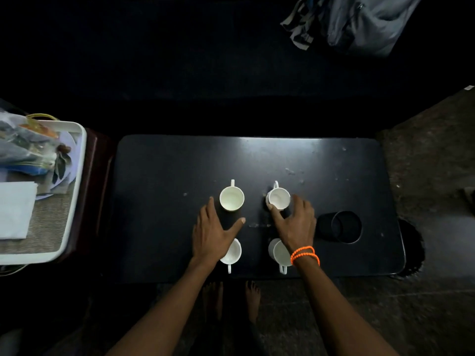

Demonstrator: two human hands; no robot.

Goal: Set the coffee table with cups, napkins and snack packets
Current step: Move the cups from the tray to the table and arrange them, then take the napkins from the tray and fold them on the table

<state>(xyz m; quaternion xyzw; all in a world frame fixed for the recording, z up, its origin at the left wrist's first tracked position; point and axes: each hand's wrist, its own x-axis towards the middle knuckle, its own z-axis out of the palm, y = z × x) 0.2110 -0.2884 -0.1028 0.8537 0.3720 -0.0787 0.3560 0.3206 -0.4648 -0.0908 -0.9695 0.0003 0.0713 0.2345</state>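
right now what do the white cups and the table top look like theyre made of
White cups: likely glazed ceramic, smooth opaque white with thin looped handles. Table top: dark, hard, semi-gloss, maybe laminate or painted wood; it reflects light along the far edge and shows pale scuffs.

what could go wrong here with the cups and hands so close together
The right hand touches the far right cup while its wrist hangs over the near right cup; pulling back might knock that one. The left hand partly covers the near left cup, so it could be bumped too.
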